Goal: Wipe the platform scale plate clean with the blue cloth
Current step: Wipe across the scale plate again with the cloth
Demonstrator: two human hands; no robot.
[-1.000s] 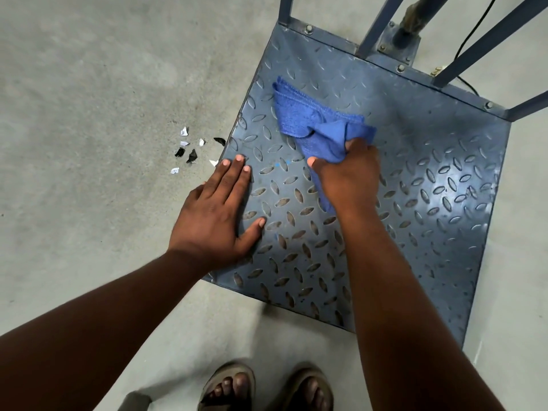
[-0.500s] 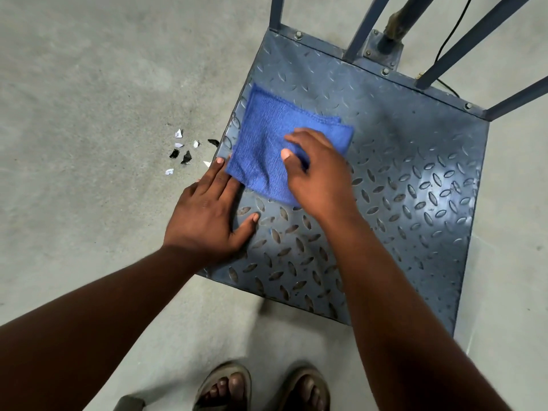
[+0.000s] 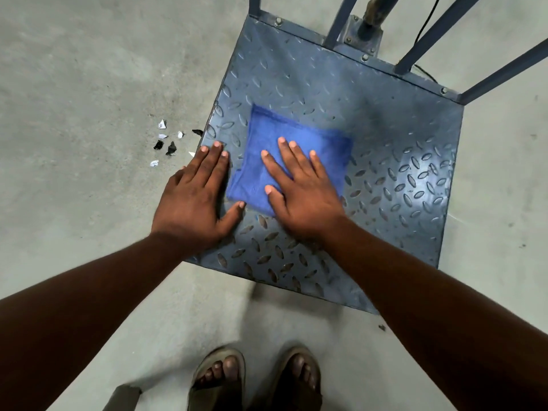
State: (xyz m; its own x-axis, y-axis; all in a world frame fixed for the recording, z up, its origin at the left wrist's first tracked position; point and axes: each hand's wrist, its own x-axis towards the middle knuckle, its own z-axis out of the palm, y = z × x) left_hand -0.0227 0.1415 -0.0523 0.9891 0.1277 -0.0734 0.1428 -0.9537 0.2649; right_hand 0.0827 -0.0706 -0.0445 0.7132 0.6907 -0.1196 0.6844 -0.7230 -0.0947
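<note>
The platform scale plate [image 3: 385,129] is a blue-grey metal tread plate lying on the concrete floor. A blue cloth [image 3: 323,149] lies spread flat on the plate's left-middle area. My right hand [image 3: 302,194] presses flat on the cloth's near half, fingers spread, palm down. My left hand [image 3: 192,200] rests flat on the plate's left edge, fingers apart, its thumb touching the cloth's near-left corner. It holds nothing.
Small black and white scraps [image 3: 166,143] lie on the floor just left of the plate. Blue metal posts [image 3: 335,22] and a column base rise from the plate's far edge, with a black cable [image 3: 427,22] behind. My sandalled feet [image 3: 255,378] stand in front of the plate.
My right hand went from gripping the bunched cloth to pressing it down spread flat, and drew it nearer and leftward. My left hand stayed on the left edge.
</note>
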